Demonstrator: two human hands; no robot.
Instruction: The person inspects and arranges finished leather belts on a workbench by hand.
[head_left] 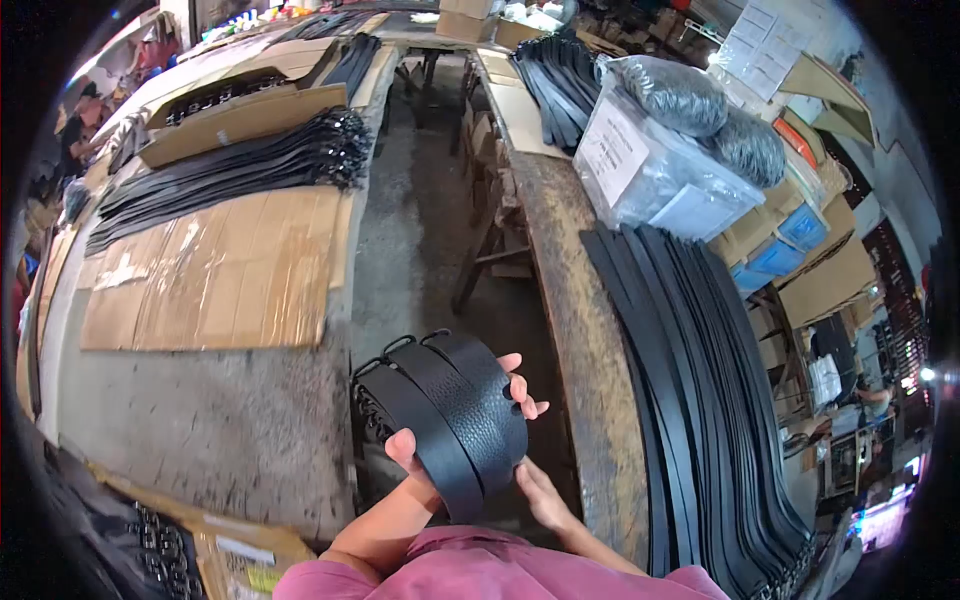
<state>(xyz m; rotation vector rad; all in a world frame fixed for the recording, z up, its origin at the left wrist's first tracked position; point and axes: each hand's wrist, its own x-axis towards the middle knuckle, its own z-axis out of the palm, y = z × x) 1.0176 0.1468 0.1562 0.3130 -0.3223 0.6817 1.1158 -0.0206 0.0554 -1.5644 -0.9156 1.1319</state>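
Note:
A bundle of black leather belts, folded over in a curve, is held in front of the body, with metal buckles along its left side. My left hand is closed around the bundle from below, its thumb at the left edge and its fingertips curling over the right edge. At the lower right edge, my right hand grips the same belts, its fingers partly hidden behind them.
On the left table lie cardboard sheets, belts with buckles and an open carton. The narrow right bench borders long black straps and a plastic-wrapped box. An aisle runs between.

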